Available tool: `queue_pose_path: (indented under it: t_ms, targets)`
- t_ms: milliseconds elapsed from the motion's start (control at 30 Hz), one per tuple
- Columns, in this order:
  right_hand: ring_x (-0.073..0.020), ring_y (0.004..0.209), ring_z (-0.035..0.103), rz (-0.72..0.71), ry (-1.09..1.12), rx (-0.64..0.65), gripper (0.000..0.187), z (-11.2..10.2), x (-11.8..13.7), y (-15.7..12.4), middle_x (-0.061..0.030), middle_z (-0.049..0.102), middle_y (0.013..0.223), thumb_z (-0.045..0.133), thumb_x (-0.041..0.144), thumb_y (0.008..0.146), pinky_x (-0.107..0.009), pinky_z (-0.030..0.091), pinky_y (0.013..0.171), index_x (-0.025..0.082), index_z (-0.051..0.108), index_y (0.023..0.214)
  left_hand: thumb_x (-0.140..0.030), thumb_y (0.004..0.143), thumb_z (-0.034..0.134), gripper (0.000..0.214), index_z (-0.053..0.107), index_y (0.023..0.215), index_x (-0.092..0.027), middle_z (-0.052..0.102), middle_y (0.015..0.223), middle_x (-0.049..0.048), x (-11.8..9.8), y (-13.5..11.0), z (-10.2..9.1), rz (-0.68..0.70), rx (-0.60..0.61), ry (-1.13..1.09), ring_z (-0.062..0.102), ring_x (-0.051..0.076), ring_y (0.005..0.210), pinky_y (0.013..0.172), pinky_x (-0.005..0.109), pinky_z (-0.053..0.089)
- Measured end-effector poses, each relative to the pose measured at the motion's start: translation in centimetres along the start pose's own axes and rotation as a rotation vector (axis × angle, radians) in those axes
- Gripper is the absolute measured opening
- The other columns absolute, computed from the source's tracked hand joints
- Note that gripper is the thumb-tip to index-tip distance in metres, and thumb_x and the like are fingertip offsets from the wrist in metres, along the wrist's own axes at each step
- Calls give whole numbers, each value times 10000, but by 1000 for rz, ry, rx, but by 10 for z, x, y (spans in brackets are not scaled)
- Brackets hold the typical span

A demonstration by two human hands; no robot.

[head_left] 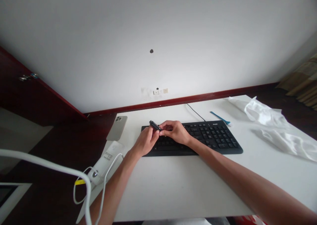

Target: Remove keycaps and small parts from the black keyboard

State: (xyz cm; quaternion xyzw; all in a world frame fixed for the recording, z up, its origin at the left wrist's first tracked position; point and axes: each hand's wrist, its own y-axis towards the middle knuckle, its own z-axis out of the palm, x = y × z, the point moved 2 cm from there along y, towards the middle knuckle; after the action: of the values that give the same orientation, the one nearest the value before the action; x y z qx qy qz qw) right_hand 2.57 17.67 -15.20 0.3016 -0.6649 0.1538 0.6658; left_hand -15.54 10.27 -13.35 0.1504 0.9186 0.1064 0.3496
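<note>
My left hand and my right hand meet just above the upper left part of a black computer keyboard. Between them is a small black stick-shaped object, its far end pointing up and left. My left fingers pinch it, and my right fingertips press against its near end. I cannot tell exactly what it is. The hands hide the keyboard's left keys. Neither palm appears to rest on the keys.
The white table holds a grey-backed smartphone, a white power adapter with white cables, a blue plastic tool and crumpled white plastic sheeting. A black cable runs toward the wall.
</note>
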Motion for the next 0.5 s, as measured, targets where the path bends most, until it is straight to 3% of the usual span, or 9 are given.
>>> queue_pose_path:
  t_ms: [333, 500]
  targets:
    - [-195, 797, 702, -21, 145, 63, 410, 1, 5, 1, -60, 751, 890, 876, 485, 763, -322, 560, 745, 154, 745, 968, -405, 1072, 413, 238, 504, 1132, -193, 713, 870, 63, -18, 1, 10, -79, -115, -250, 682, 179, 699, 659, 295, 518]
    - [-168, 693, 677, -30, 242, 95, 429, 11, 11, -2, -57, 731, 883, 839, 514, 804, -341, 563, 720, 148, 711, 988, -423, 1060, 436, 223, 489, 1059, -206, 701, 901, 46, -20, 0, 15, -79, -209, -350, 657, 136, 606, 575, 252, 514]
